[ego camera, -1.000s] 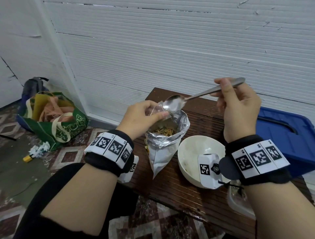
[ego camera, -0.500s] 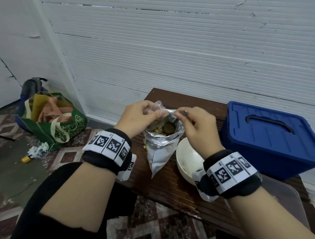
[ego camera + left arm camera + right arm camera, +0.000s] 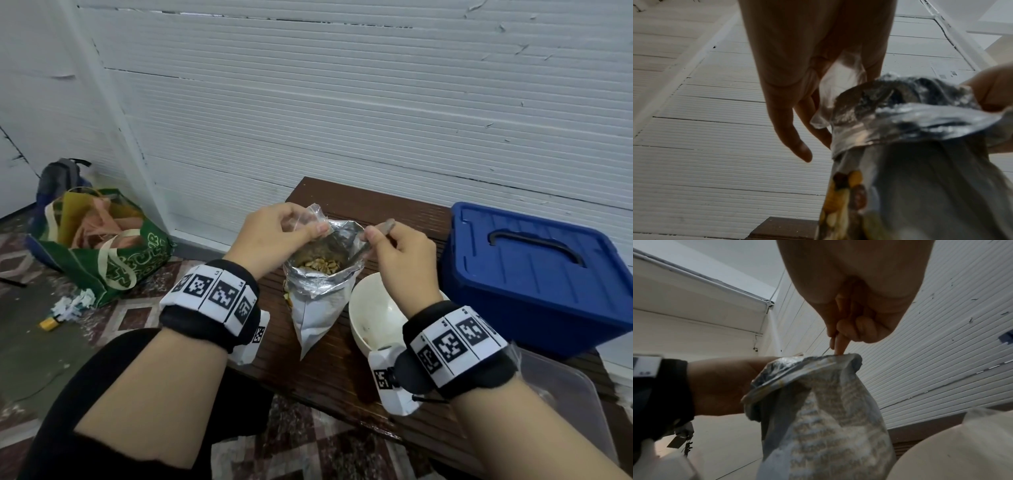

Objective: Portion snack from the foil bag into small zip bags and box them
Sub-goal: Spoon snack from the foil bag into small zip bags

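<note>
L hand (image 3: 274,233) pinches zip bag (image 3: 313,219) (+ foil bag (image 3: 318,301) rim); R hand (image 3: 400,253) grips spoon (image 3: 385,226).

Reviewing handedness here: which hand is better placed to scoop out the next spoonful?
The right hand: it grips the spoon at the foil bag mouth. The left hand is occupied, pinching the zip bag against the rim.

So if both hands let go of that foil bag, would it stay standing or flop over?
Likely flop. The foil bag is thin and crinkled, tapering to a narrow bottom on the table, and the left hand and right hand each pinch its rim. The nuts inside sit high, so it probably tips.
</note>
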